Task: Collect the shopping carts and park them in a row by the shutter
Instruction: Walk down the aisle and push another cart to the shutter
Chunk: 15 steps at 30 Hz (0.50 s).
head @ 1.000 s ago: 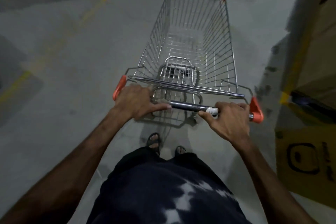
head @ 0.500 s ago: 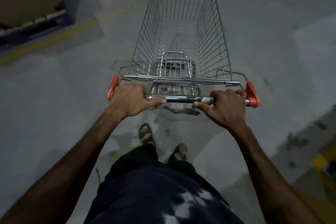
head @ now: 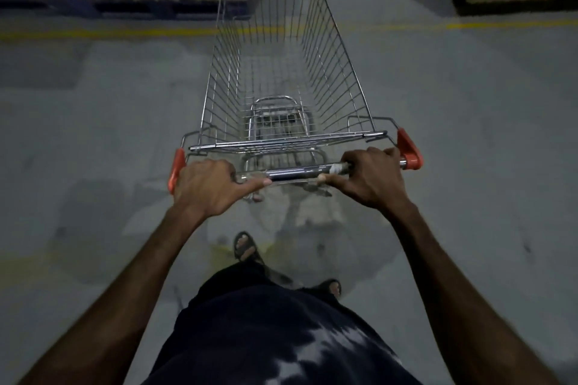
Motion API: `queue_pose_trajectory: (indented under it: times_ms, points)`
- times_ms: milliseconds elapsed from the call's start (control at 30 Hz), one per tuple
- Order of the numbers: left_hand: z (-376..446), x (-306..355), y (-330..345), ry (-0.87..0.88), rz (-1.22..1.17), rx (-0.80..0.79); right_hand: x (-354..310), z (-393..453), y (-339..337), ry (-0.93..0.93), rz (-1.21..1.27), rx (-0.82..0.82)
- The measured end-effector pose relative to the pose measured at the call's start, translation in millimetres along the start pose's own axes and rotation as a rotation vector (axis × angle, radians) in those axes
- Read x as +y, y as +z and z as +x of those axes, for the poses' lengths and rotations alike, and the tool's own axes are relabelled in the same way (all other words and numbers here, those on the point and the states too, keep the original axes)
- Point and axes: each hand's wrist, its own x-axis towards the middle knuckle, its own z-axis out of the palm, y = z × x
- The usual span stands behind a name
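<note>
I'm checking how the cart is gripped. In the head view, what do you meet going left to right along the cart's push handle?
Left orange end cap → left hand → bare handle bar → right hand → right orange end cap.

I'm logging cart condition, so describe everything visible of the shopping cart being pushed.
The shopping cart is a bare silver wire basket that narrows toward its far end, with orange plastic caps on its two front corners and at both handle ends. Its child seat flap lies folded at the rear, and nothing is inside. It stands upright on the grey floor, nose toward a yellow line. The left hand and right hand grip its metal handle bar.
</note>
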Motion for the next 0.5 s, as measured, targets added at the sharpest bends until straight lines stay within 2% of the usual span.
queue_pose_trajectory:
  times_ms: [300, 500]
  points:
    - [25.1, -187.9, -20.3, -0.215, -0.104, 0.031, -166.3, 167.9, 21.0, -0.260, 0.004, -0.017]
    - [29.2, -307.7, -19.5, -0.423, -0.125, 0.080, -286.1, 266.7, 31.9, -0.455, -0.036, -0.068]
